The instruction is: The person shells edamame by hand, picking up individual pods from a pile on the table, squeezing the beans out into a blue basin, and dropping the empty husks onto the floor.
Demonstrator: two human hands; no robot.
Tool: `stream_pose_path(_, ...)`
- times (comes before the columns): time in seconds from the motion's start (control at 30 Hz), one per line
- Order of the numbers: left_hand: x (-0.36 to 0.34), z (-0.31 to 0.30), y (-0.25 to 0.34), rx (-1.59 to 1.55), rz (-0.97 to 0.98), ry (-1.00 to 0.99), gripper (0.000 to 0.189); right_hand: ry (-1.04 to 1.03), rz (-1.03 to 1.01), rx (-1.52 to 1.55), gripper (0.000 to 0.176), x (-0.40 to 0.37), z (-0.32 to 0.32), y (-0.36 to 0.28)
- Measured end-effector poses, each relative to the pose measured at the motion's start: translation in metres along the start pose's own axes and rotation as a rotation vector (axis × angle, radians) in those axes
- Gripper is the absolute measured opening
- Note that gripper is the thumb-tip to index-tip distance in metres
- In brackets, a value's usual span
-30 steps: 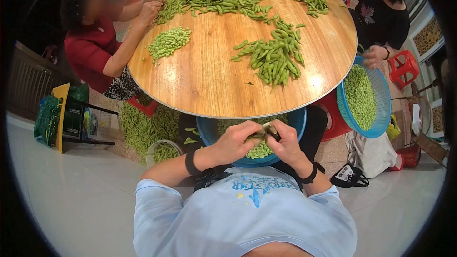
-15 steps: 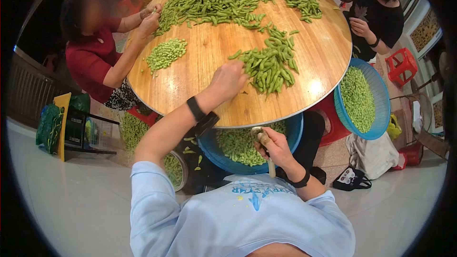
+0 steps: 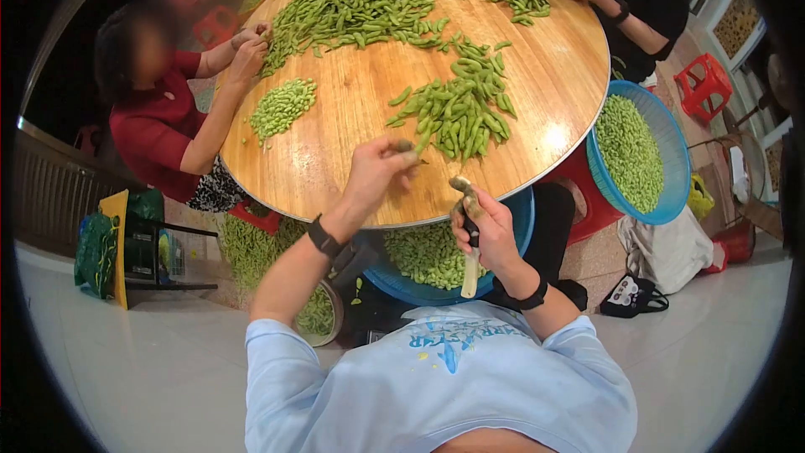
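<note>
**Q:** Where are the person's hands?

**A:** Both are raised at the near edge of a round wooden tabletop [image 3: 335,159]. The left hand [image 3: 376,174] is over the wood. The right hand [image 3: 488,226] is just off the rim, above a blue basin [image 3: 387,278] of shelled beans that sits below the tabletop.

**Q:** What does each grip hold?

**A:** The left grip is pinched closed, thumb against fingertips, on one green pod [image 3: 406,147], which is held just above the wood. The right grip is wrapped tight around a small knife [image 3: 470,267]. Its pale handle sticks out below the fist and its tip shows above the thumb.

**Q:** What lies around them?

**A:** A loose heap of pods [image 3: 457,109] lies just beyond the left hand, and a larger heap [image 3: 360,0] covers the far side. A small mound of shelled beans [image 3: 283,106] lies to the left, in front of a person in a red top [image 3: 159,130] whose hands are at the edge of the larger heap. A person in black [image 3: 650,4] sits at the far right. A blue basket [image 3: 673,134] full of shelled beans sits just off the tabletop's right edge, beside a red stool [image 3: 703,84].
</note>
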State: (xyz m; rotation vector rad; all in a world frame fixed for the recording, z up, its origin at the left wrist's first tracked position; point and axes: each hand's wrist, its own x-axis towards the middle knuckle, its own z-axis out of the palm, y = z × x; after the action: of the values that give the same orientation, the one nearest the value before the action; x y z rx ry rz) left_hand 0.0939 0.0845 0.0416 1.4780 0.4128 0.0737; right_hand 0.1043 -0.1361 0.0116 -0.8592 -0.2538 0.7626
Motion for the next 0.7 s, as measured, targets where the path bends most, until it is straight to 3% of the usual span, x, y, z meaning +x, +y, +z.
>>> stream_pose_path(0.07, -0.02, 0.015, -0.002, -0.202, -0.054, -0.047, 0.017, -0.012, 0.056, 0.09, 0.034, 0.006, 0.005, -0.001)
stream_pose_path(0.2, -0.049, 0.03, -0.007, -0.302, -0.105, -0.178, 0.018, -0.058, 0.112, 0.129, 0.036, 0.007, 0.011, -0.004)
stream_pose_path(0.47, -0.055, 0.029, -0.01, -0.191, -0.046, -0.185, 0.014, -0.111, 0.111, 0.144, 0.041, 0.0, 0.01, 0.001)
stream_pose_path(0.7, -0.054, 0.027, -0.027, -0.194, 0.04, -0.179, 0.011, -0.005, 0.108, 0.129, 0.035, -0.001, 0.017, 0.0)
